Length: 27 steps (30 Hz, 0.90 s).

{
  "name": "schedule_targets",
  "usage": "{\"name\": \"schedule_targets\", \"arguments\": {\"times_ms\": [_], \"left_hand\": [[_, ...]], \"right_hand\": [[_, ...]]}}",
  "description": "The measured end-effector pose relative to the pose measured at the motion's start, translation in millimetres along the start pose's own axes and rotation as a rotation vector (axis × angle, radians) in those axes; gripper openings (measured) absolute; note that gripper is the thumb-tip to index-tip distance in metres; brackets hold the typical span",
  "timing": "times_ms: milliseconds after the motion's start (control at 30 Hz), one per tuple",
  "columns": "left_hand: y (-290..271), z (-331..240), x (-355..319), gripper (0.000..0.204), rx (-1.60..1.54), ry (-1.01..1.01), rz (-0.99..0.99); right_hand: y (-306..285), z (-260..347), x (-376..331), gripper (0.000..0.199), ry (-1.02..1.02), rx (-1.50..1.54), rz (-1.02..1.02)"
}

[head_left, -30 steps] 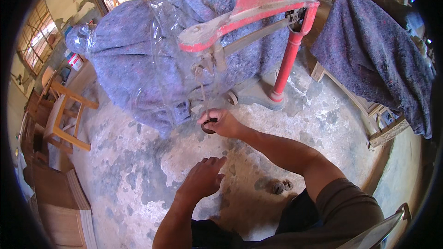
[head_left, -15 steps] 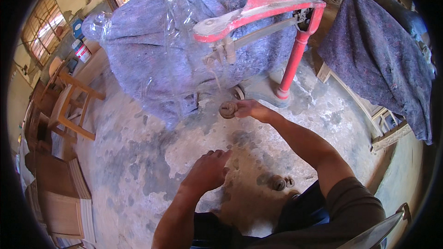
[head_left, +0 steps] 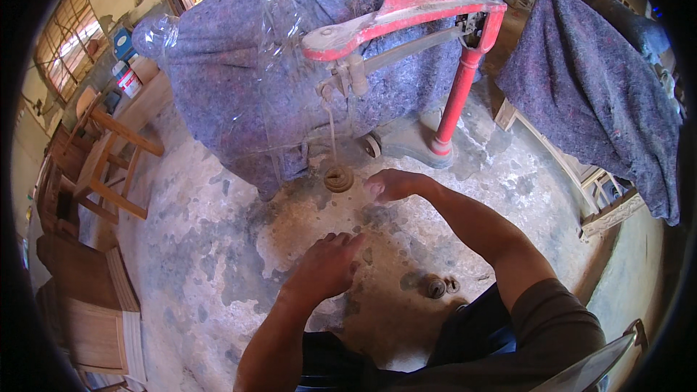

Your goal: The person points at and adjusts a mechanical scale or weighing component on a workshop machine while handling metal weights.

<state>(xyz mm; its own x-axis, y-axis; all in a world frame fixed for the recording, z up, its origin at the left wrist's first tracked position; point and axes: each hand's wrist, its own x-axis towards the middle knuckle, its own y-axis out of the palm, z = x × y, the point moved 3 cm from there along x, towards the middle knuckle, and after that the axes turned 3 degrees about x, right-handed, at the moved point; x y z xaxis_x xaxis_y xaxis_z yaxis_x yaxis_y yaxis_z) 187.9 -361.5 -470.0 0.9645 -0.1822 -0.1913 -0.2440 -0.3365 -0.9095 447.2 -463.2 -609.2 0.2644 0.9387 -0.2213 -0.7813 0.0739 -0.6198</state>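
A platform scale with a red, dusty beam housing (head_left: 396, 20) and a red post (head_left: 459, 101) stands ahead of me. From the left end of its beam (head_left: 414, 49) a thin rod (head_left: 332, 127) hangs down, carrying a round, rusty slotted weight (head_left: 338, 179) above the floor. Just right of that weight is my right hand (head_left: 392, 186), apart from it, fingers loosely bent and nothing visible in them. My left hand (head_left: 327, 265) hovers nearer to me over the floor, thumb apart from the bent fingers, holding nothing. Two small, dark weights (head_left: 435, 287) lie on the floor by my right leg.
Behind the scale stands a large bundle in purple-grey blankets and clear plastic (head_left: 225, 80). A blanket (head_left: 588, 101) drapes over pale wooden furniture at right. Along the left are a wooden chair frame (head_left: 109, 167), brown wooden panels (head_left: 91, 319) and a white-and-red bucket (head_left: 129, 82).
My right hand has let go of the slotted weight and drawn slightly right and down. The weight now hangs on the rod, left of where it was held. My left hand has barely moved.
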Motion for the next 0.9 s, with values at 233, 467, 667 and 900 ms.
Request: {"name": "schedule_targets", "arguments": {"times_ms": [233, 467, 667, 900], "left_hand": [[-2, -5, -2, 0.052, 0.0, 0.012, 0.0], [-3, -5, -7, 0.05, 0.009, -0.014, 0.011], [-10, -3, -11, 0.05, 0.008, -0.02, 0.015], [-3, 4, -7, 0.051, -0.008, 0.0, -0.002]], "right_hand": [[5, 13, -4, 0.053, 0.047, -0.211, 0.033], [-10, 29, 3, 0.059, 0.019, -0.05, -0.243], [-12, 60, 10, 0.067, -0.12, 1.206, -0.26], [-3, 60, 21, 0.067, -0.012, 1.301, -0.362]]}}
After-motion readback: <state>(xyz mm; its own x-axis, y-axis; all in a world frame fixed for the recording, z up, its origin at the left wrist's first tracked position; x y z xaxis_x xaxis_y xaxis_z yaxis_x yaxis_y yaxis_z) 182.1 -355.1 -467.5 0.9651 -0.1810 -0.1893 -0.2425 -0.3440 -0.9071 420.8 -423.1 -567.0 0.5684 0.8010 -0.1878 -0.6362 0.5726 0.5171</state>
